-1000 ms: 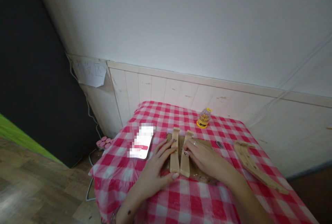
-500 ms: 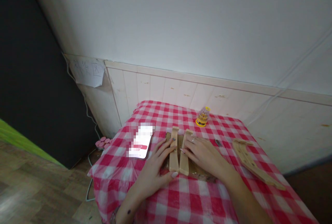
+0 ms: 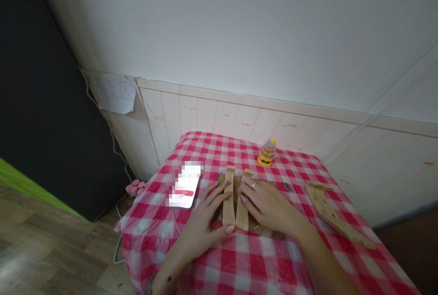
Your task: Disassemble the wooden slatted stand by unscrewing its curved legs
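checked tablecloth (image 3: 236, 263): middle wooden strips (image 3: 229, 211) point toward wall (image 3: 232, 58)

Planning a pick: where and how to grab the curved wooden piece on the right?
Probably best: pinch the curved wooden piece across its middle, coming from above. It lies along the checkered cloth, long and slim, with both long edges uncovered at mid-length.

Dim, cool, diffuse light covers the wall (image 3: 260, 35), greyer toward the upper left. The panel (image 3: 44, 112) at left sinks to near black. The phone (image 3: 187, 189) glows overexposed, partly masked by pixel blocks; pale glare smears the floor (image 3: 68, 249). Detail on the slats (image 3: 229, 212) looks soft. Wide-lens distortion stretches the edges.
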A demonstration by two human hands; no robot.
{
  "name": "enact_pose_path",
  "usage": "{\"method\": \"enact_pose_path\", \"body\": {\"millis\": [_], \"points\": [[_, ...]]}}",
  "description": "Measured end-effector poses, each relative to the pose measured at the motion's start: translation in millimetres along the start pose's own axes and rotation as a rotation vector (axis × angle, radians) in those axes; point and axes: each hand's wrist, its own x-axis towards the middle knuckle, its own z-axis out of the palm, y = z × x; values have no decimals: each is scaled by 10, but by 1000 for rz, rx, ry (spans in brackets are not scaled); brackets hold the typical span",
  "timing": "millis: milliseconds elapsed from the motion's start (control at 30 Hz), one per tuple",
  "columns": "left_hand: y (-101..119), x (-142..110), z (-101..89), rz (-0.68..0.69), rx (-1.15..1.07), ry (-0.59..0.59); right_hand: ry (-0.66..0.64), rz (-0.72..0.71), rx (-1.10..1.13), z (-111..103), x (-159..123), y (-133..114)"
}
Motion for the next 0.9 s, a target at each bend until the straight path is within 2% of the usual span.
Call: {"method": "enact_pose_path", "body": {"millis": [233,433,900], "points": [[-26,-22,17,-40,-4,3,-15,117,-65,88,38,36],[-23,-20,19,-18,-15,6,-39,54,1,83,27,46],[-23,-18,21,-34,-13,12,-29,63,105,108,1,78]]}}
